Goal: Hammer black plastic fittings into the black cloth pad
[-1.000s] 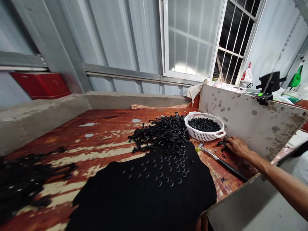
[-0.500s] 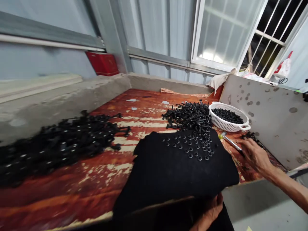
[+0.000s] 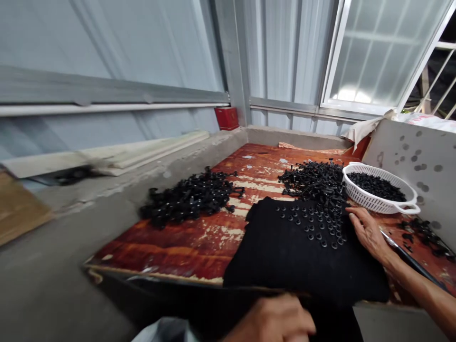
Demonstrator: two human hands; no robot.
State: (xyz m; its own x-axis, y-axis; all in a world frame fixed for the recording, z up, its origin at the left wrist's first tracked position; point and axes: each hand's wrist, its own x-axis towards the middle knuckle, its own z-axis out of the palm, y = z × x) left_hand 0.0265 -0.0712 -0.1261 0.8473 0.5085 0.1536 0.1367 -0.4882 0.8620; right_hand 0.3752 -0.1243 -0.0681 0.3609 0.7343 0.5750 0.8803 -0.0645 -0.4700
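My right hand (image 3: 366,233) rests at the right edge of a folded black cloth (image 3: 281,256), fingers stretched out toward small black round pieces with pale rings (image 3: 320,225) spread on it. Nothing shows in its grasp. Beside it and partly under the forearm lies a tool with a silver shaft and black handle (image 3: 409,259); its head is hidden. My left hand (image 3: 274,319) is low at the front, below the table edge, smeared by motion with its fingers bent. Whether it holds anything cannot be made out.
Behind the cloth is a heap of small black parts (image 3: 313,180); another black heap (image 3: 192,197) lies left. A white basket (image 3: 370,202) holds black pieces. More black bits (image 3: 423,235) lie right, by a grey panel (image 3: 416,156). The worn red tabletop (image 3: 171,251) borders a concrete ledge (image 3: 171,175).
My right hand has let go of the tool and moved onto the cloth's edge near the round pieces. My left hand has come away from the cloth's front edge. The view has turned left.
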